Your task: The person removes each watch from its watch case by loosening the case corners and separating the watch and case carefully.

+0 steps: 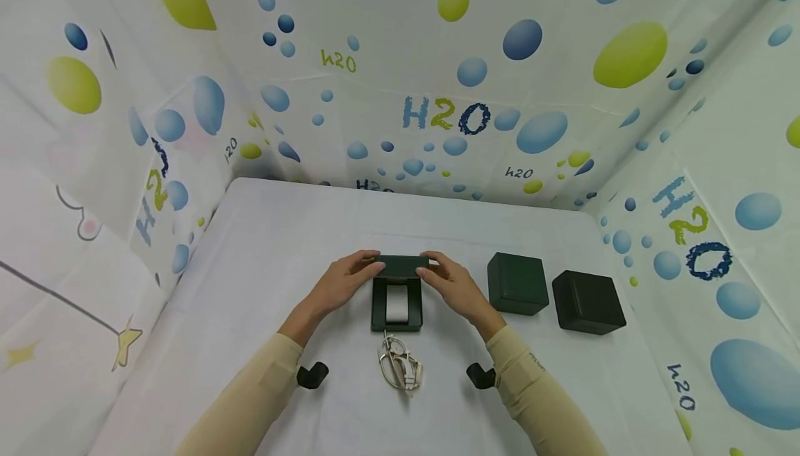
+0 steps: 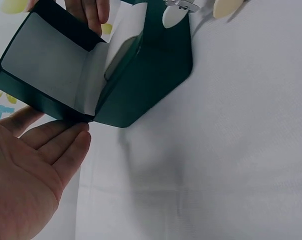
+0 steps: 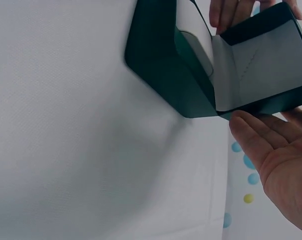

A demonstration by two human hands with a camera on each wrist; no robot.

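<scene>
In the head view, a green watch box [image 1: 397,327] stands raised-lid on the white table, a white cushion [image 1: 396,303] inside. My left hand [image 1: 340,281] holds the lid [image 1: 401,266] by its left side, thumb on the near face and fingers behind. On the opposite side my right hand [image 1: 455,286] grips it likewise. The wrist views show the pale lining [image 2: 46,62] and fingers along the lid's outer edge [image 3: 270,106]. Just in front of the box lies a small heap of watches [image 1: 400,369], pale and metallic; how they overlap is hard to tell.
To the right sit a closed dark green box [image 1: 517,282] and a closed black box [image 1: 589,301], side by side. Patterned white sheets [image 1: 400,46] rise behind the table and along both sides. Each forearm carries a black wrist camera [image 1: 312,375].
</scene>
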